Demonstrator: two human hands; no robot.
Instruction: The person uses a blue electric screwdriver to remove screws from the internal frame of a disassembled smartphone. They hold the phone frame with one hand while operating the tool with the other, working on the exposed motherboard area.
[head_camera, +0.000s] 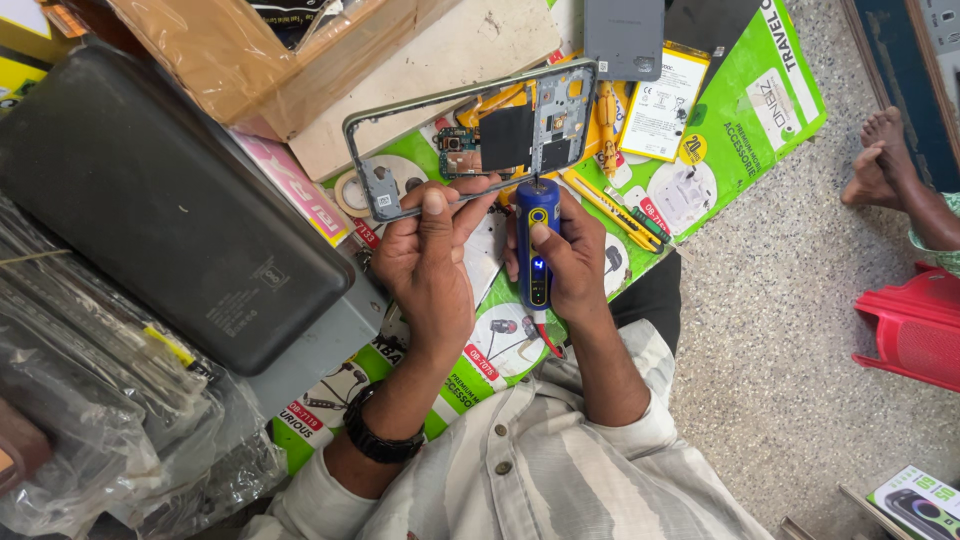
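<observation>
My left hand (428, 262) grips the near edge of a grey phone frame (470, 135) with a circuit board inside, holding it above the green printed sheet (745, 120). My right hand (572, 262) is closed around a blue electric screwdriver (536, 240) with a lit indicator. Its tip touches the frame's near edge at the middle. A black watch sits on my left wrist.
A white phone battery (662, 100), a dark phone back cover (623, 38) and yellow tools (612, 205) lie beyond the frame. A large black case (160, 200) and plastic bags sit left. Another person's bare feet (885, 165) and a red stool (915, 325) are on the right.
</observation>
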